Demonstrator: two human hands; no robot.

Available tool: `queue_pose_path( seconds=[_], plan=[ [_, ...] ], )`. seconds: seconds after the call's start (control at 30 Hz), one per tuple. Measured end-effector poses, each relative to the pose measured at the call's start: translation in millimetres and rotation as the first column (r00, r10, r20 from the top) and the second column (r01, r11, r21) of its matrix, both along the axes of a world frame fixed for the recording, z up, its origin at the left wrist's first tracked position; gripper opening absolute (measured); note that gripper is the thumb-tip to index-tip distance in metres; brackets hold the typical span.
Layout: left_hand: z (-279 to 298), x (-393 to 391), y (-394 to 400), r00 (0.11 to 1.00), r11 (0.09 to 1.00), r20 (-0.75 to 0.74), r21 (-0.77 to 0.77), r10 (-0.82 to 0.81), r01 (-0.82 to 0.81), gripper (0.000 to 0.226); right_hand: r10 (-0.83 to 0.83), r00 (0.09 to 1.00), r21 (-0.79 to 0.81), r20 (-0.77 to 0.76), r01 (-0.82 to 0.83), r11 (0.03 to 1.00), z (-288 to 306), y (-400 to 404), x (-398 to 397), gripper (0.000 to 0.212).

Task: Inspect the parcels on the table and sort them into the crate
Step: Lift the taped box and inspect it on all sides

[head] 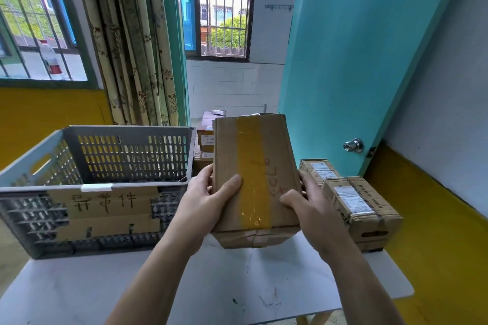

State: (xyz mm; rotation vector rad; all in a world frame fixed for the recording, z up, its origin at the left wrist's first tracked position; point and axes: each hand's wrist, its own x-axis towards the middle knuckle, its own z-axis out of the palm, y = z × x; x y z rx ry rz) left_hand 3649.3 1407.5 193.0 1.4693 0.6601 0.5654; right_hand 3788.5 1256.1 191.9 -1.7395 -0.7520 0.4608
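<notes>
A room in a home pressed into service as a parcel-sorting spot: barred windows (37, 21) with a flowered curtain (137, 42), a turquoise door (351, 60) and yellow-banded walls, while beside the hands a grey crate (111, 158) (hand-lettered cardboard label) and taped boxes (361, 206) crowd a white desk (211, 285).

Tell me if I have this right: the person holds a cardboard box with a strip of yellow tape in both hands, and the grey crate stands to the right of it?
Not quite. In the head view the grey crate stands to the left of the cardboard box, not the right. The rest holds: the left hand and right hand grip its sides, and yellow tape runs down its face.
</notes>
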Motion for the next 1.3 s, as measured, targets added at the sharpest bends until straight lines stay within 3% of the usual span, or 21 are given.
queue_pose_path(
  seconds=[0.1, 0.23, 0.33, 0.47, 0.57, 0.73, 0.8, 0.93, 1.2, 1.3],
  plan=[
    [-5, -1, -2, 0.999, 0.999, 0.009, -0.009, -0.031, 0.032, 0.073, -0.035, 0.999, -0.006, 0.011, 0.035, 0.999, 2, 3, 3, 0.03],
    [-8, -2, -6, 0.991, 0.993, -0.06, -0.006, -0.117, 0.117, 0.059, -0.071, 0.988, -0.073, 0.138, 0.081, 0.994, 5, -2, -1, 0.033],
    [-1, -2, -6, 0.993, 0.998, -0.097, -0.009, -0.066, 0.065, 0.042, -0.039, 0.992, -0.08, 0.118, 0.049, 0.996, 1, -7, -4, 0.04],
    [11, 1, -9, 0.991, 0.998, -0.116, -0.014, 0.066, -0.068, 0.078, 0.02, 0.999, -0.08, 0.049, -0.016, 0.997, -9, -12, -4, 0.061],
    [16, 9, -4, 0.982, 0.988, -0.136, -0.064, 0.133, -0.142, 0.085, 0.105, 0.991, -0.125, 0.083, -0.095, 0.988, -9, -17, -4, 0.066],
    [20, 10, -8, 0.98, 0.986, -0.143, -0.073, 0.142, -0.153, 0.046, 0.157, 0.977, -0.19, 0.146, -0.128, 0.973, -13, -18, -4, 0.082],
    [11, 5, 1, 0.986, 0.989, -0.095, -0.05, 0.137, -0.142, 0.027, 0.096, 0.993, -0.136, 0.072, -0.086, 0.987, -10, -16, -7, 0.075],
    [2, 3, 0, 0.994, 0.999, -0.096, 0.016, 0.045, -0.043, 0.018, -0.064, 0.998, -0.141, -0.001, 0.064, 0.988, 10, -11, -15, 0.055],
    [3, -3, -6, 0.996, 0.998, -0.069, 0.015, -0.058, 0.059, 0.032, -0.089, 0.994, -0.122, 0.061, 0.096, 0.988, 22, -14, -23, 0.012],
    [1, -6, -5, 0.998, 0.996, -0.032, 0.067, -0.056, 0.058, 0.032, -0.06, 0.993, -0.085, 0.103, 0.069, 0.994, 23, -11, -28, 0.015]
  ],
)
